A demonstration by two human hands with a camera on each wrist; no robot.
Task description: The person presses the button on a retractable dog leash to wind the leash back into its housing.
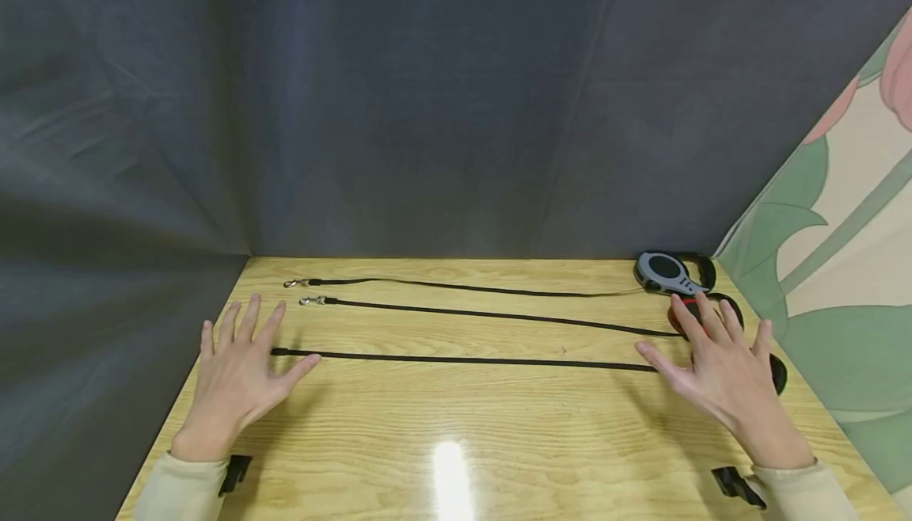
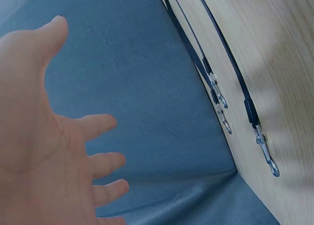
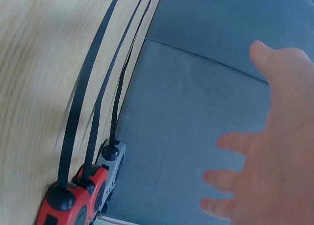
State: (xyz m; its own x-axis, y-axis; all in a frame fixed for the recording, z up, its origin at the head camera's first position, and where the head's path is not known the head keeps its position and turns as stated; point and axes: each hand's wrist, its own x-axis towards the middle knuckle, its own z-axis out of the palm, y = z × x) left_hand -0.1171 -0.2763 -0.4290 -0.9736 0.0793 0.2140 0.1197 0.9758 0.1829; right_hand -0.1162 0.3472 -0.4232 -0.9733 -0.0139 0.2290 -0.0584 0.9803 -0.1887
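Note:
Three retractable dog leashes lie with their black straps drawn out side by side across the table. The rear one has a grey handle case (image 1: 666, 271); the middle case (image 3: 98, 178) and the front case (image 3: 54, 205) are red and black. Each strap ends at the left in a metal snap hook; the front snap hook (image 2: 265, 149) is behind my left hand in the head view. My left hand (image 1: 238, 382), fingers spread, hovers by that end, holding nothing. Also spread and holding nothing, my right hand (image 1: 730, 382) hovers over the front case, hiding most of it.
The light wood table (image 1: 556, 434) ends at the back and left against a dark grey-blue cloth (image 1: 442, 109). On the right hangs a floral fabric (image 1: 848, 268). Light glares off the table's front middle.

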